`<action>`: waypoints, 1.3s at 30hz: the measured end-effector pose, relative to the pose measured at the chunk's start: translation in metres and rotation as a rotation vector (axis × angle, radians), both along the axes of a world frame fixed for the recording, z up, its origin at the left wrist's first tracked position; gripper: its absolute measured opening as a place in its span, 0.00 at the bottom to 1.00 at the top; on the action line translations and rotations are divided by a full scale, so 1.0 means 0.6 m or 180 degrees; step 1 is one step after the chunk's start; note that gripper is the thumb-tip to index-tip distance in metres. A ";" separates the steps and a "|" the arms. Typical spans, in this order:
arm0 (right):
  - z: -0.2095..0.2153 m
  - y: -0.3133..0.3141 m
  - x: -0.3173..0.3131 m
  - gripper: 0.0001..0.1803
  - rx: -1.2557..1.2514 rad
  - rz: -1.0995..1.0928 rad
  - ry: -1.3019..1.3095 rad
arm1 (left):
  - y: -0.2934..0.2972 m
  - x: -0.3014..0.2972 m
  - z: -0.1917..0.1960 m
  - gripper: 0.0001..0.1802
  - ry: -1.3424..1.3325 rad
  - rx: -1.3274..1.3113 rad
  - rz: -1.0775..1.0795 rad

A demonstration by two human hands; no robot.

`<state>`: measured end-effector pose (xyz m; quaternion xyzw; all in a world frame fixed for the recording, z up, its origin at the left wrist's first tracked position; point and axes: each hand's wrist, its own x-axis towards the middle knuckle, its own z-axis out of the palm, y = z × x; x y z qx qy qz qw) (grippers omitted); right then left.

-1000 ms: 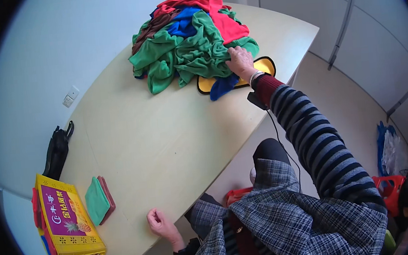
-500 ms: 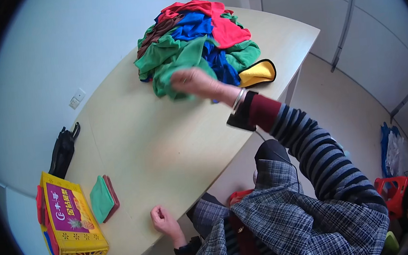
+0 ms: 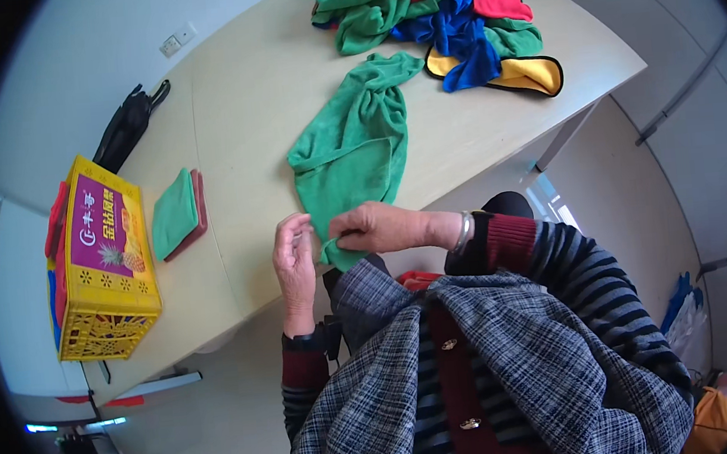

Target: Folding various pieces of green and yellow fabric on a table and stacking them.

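Note:
A green cloth (image 3: 349, 155) lies crumpled and partly spread on the table, its near end drawn toward me over the edge. My right hand (image 3: 376, 227) is closed on that near end, with a corner of cloth poking out below the fingers. Just left of it, my left hand (image 3: 294, 255) is raised beside the cloth, fingers loosely bent and a little apart, with nothing seen in them. At the far side sits a heap of cloths (image 3: 439, 4) in green, blue, red and brown. A yellow cloth with black trim (image 3: 532, 72) lies at its near right, partly under a blue one.
On the left stands a yellow crate (image 3: 112, 322) with a purple panel, red and blue cloths along its far-left side. Beside it lie folded green and brown cloths (image 3: 179, 213). A black umbrella (image 3: 126, 127) rests by the wall. The table edge (image 3: 495, 151) runs close to me.
My right hand has pulled the green cloth off the heap toward me. My left hand has lifted from the table to beside the cloth. The view has shifted, too.

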<state>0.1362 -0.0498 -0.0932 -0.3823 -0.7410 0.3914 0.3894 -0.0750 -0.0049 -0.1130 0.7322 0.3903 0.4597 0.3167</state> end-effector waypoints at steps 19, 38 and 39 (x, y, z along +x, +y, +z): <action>0.059 -0.010 0.038 0.10 0.1078 -0.1195 -0.0872 | 0.016 0.020 0.183 0.10 -0.0640 0.0155 -0.1406; 0.053 0.014 0.249 0.09 0.0833 -0.2719 -0.1077 | 0.167 -0.072 0.492 0.09 -0.1339 0.1262 -0.0316; 0.058 0.010 0.253 0.09 0.0818 -0.2675 -0.1049 | 0.162 -0.094 0.500 0.10 -0.1179 0.1400 -0.0188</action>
